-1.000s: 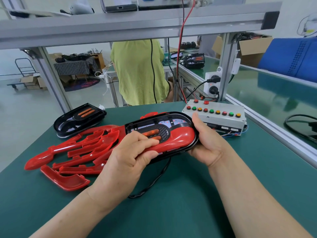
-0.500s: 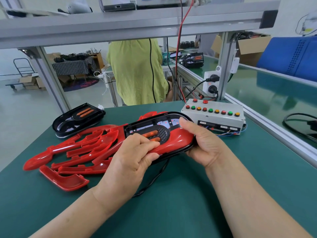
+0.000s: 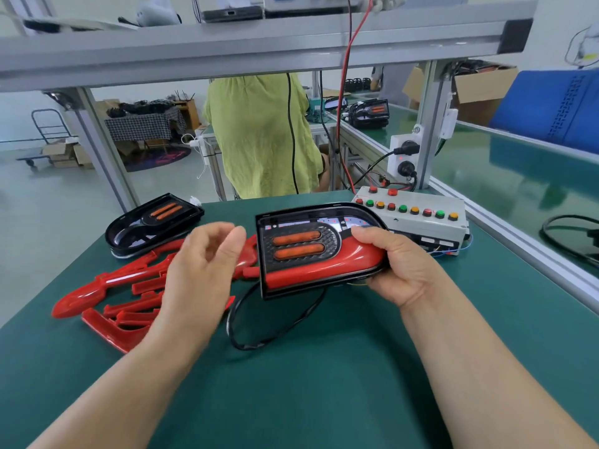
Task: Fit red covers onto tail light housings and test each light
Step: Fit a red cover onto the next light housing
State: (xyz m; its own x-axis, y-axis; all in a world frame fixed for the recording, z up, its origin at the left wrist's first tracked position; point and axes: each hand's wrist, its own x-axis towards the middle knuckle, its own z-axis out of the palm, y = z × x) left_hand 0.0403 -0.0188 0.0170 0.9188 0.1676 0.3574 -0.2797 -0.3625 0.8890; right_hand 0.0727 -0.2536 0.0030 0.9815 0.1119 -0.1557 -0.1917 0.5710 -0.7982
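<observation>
One hand now holds the housing (image 3: 327, 222): my right hand (image 3: 398, 267) clamps its rounded end; my left hand (image 3: 201, 273) has let go, fingers (image 3: 234, 238) apart. I judge the red cover (image 3: 324, 270) seated, test next.

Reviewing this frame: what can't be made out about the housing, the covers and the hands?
Head view only.
- Right end of the tail light housing: covered by the grip of the right hand, so the seating of the fitted red cover there is unseen.
- Left hand: fingertips motion-blurred.
- Loose red covers: partly behind the left hand; count unclear.
- Black cable: its ends pass under the housing.
- Button box: labels too small.
</observation>
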